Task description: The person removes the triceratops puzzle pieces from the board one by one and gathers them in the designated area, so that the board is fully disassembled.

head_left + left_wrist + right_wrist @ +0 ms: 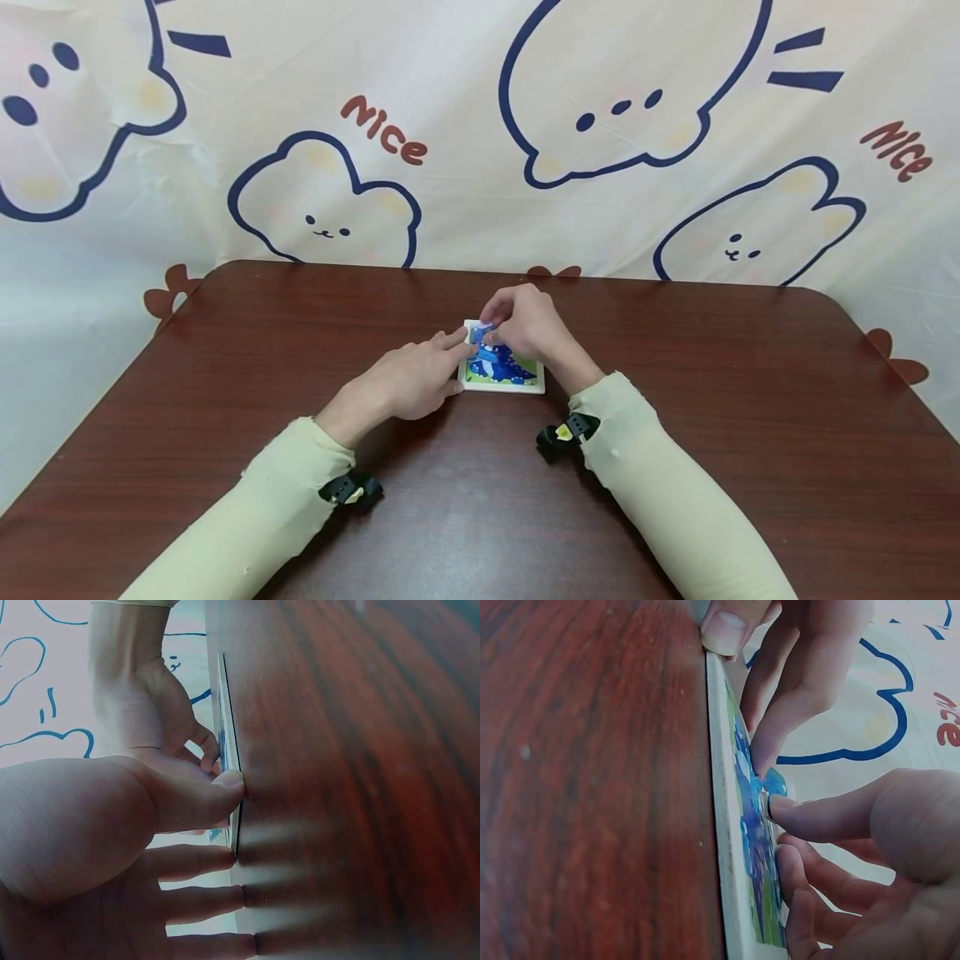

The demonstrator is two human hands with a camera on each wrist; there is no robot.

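Note:
A small picture puzzle [506, 365] with a blue dinosaur on green lies flat on the table in a white frame [501, 388]. My left hand [420, 375] rests at its left side, thumb at the near corner and fingertips along the edge, fingers fairly straight. Over the puzzle's upper left part, my right hand [528, 321] pinches a small blue puzzle piece [776, 781] between thumb and fingers. That piece stands tilted up from the picture surface in the right wrist view. The right fingers partly cover the picture's upper area.
The brown wooden table [450, 517] extends around the puzzle on every side. Behind it hangs a pale cloth [465, 217] printed with cartoon outlines. Each sleeve carries a black wrist camera, one left [352, 492] and one right [566, 435], close above the tabletop.

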